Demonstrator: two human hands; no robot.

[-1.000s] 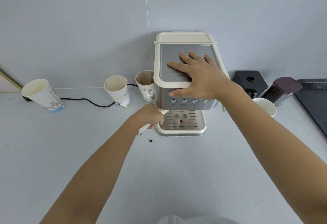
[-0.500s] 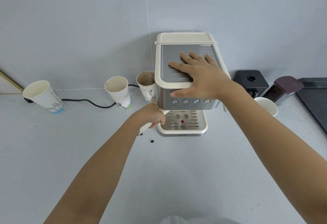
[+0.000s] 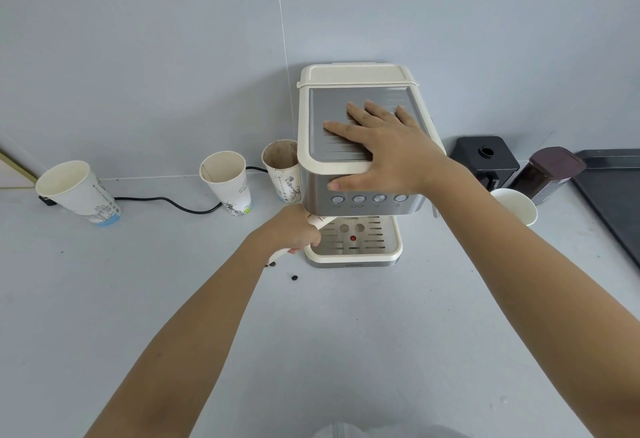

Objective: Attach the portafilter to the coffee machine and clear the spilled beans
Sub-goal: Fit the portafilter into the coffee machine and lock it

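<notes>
A cream and steel coffee machine (image 3: 318, 119) stands against the tiled wall. My right hand (image 3: 384, 146) lies flat on its ribbed top, fingers spread, thumb over the front edge. My left hand (image 3: 294, 231) is closed around the cream handle of the portafilter (image 3: 322, 220), which runs up under the machine's front; its basket end is hidden below the button panel. Two dark coffee beans (image 3: 294, 277) lie on the counter just left of the drip tray (image 3: 363, 257), one partly under my left wrist.
Three paper cups (image 3: 227, 181) stand left of the machine, with a black cable (image 3: 173, 205) running behind them. To the right are a white cup (image 3: 516, 205), a black grinder (image 3: 485, 157), a dark jar (image 3: 550, 171) and a black tray (image 3: 613, 191).
My left hand has shifted the portafilter handle slightly toward the machine. A second bean now shows by my wrist. My right hand stays pressed on top.
</notes>
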